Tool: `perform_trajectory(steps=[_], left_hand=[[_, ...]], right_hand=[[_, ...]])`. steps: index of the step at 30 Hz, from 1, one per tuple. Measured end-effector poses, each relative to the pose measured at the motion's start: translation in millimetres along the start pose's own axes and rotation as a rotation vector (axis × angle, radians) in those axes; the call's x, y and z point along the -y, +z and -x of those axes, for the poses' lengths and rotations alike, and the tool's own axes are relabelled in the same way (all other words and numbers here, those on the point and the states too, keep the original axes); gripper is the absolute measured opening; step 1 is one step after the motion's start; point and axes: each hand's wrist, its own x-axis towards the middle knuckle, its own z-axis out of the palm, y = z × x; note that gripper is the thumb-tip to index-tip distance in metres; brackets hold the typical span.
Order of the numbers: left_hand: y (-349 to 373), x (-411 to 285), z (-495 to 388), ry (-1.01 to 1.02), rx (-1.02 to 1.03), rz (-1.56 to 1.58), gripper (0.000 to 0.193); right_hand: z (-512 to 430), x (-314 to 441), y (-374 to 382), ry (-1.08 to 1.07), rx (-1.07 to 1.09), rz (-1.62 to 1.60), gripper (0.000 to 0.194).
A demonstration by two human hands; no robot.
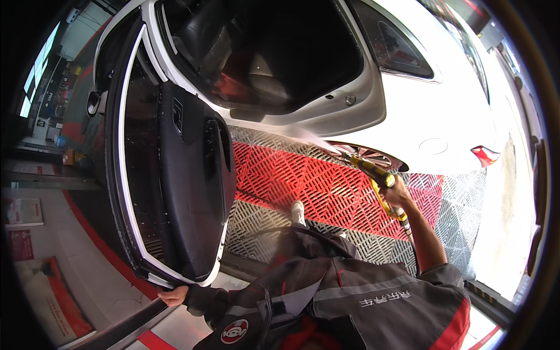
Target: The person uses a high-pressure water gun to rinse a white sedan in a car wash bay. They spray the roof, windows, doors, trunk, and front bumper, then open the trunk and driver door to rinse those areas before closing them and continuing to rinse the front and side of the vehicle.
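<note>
My right hand (395,192) grips a yellow and black high-pressure spray gun (369,168) with a hose at its lower end. A white spray (313,139) leaves the nozzle towards the sill below the open rear doorway of a white car (437,118). Behind the gun lies the car's rear wheel (372,155), partly hidden by the body. My left hand (173,295) is at the outer edge of the opened rear door (197,175), whose dark inner panel faces me; its fingers are partly hidden. Dark seats (267,72) show inside the car.
Red and grey grid floor tiles (280,175) lie under my feet beside the car. The opened door stands across the left side. A dark hose (413,249) hangs by my right forearm. At the far left are shelves with goods (61,92) and a wall with posters (52,293).
</note>
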Motion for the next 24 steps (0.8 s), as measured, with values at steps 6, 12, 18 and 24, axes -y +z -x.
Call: perform_trajectory(steps=[6,12,18,24], left_hand=[[0.8,-2.0,-3.3,-0.006,-0.034,-0.058,0.035],[8.9,-33.5,-1.4,-0.105,-0.051,-0.104,0.035],[13.8,-43.0,-4.3,-0.012,0.041,0.129,0.039],[6.5,-10.7,-12.4,-0.029,0.078,0.125,0.04]], right_hand=[[-3.4,8.0,5.7,-0.033,0.017,0.007,0.037],[0.4,13.6,11.0,-0.051,-0.011,-0.033,0.041],[0.5,20.6,18.2,0.078,0.044,-0.061,0.062],[-3.3,16.0,37.9,-0.035,-0.008,-0.161,0.035]])
